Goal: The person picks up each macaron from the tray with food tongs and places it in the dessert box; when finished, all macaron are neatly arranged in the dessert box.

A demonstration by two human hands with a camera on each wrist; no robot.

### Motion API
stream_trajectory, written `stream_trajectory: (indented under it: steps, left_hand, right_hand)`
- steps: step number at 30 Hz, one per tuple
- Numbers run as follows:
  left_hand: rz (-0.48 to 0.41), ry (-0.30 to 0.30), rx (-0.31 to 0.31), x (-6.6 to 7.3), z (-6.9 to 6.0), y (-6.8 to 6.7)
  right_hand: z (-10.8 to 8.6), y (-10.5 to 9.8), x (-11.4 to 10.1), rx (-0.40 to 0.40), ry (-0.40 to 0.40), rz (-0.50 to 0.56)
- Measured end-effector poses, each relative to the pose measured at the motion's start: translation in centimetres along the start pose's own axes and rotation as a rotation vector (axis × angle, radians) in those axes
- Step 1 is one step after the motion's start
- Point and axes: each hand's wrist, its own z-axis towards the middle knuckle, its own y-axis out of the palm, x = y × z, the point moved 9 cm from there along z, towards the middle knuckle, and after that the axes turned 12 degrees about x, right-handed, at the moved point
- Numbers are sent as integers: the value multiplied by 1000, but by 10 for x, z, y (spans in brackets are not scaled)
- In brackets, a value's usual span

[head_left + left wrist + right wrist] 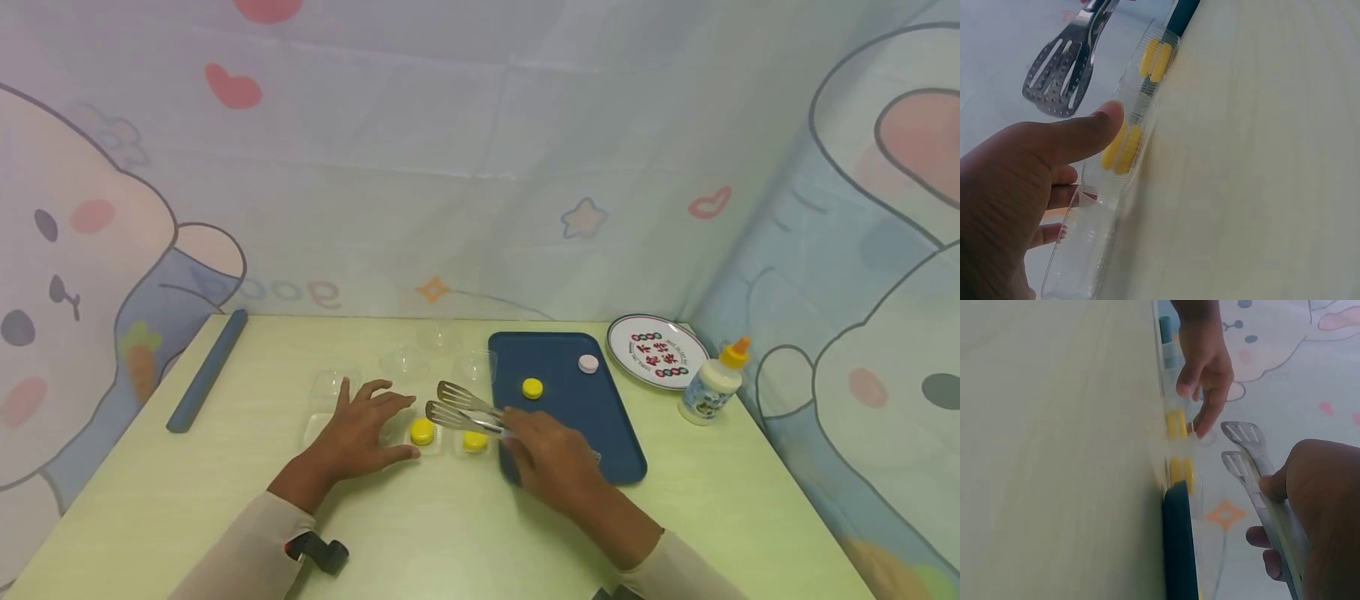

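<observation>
My left hand [360, 433] spreads its fingers beside a yellow macaron [422, 431] in a clear plastic box. In the left wrist view, the thumb lies in front of that box and other fingers show behind it; whether they touch it, I cannot tell. A second yellow macaron [475, 441] sits in the neighbouring clear box, just right of the first. Metal tongs [1249, 469] with slotted heads are gripped by my right hand [555, 458]. Their two heads stand apart above the boxes, with nothing between them.
Clear plastic lids [405, 362] lie behind the boxes. A dark blue tray [585, 425] carries one yellow macaron [532, 388] and a pale pink one [588, 363]. To its right are a printed plate [622, 342] and an orange-capped bottle [708, 392]. A blue-grey bar [208, 371] lies far left.
</observation>
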Motion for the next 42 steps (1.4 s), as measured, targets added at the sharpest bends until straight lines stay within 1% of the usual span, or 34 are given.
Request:
stream_trajectory:
  steps: [5,11,14,18,21,25,29,35,37,42]
  left_hand:
    - [6,-4,16,-1,0,-1]
    - [11,4,13,-2,0,-2]
    - [18,4,23,-4,-1,-7]
    - [20,-13,47,-11,-5,-20]
    - [32,-29,45,-17,-9,-27]
    - [54,-53,24,-24,-15,-31]
    - [66,-75,30,-33,-19,-35]
    - [63,-70,45,-40,-20,-38]
    - [64,-61,53,-41,-21,-38]
    - [64,-42,73,-46,-21,-36]
  right_hand:
    - [-7,-11,15,40,29,0]
    - [-14,-24,31,91,40,-46]
    - [-16,-28,37,107,45,-62]
    - [-17,-34,45,120,60,-91]
    - [-19,-38,54,127,85,-119]
    - [-23,-43,66,136,130,-140]
    - [-29,-45,77,125,188,-148]
    - [-35,-46,91,117,258,-152]
    - [-36,-45,96,97,291,-149]
    - [-41,-39,109,11,400,-144]
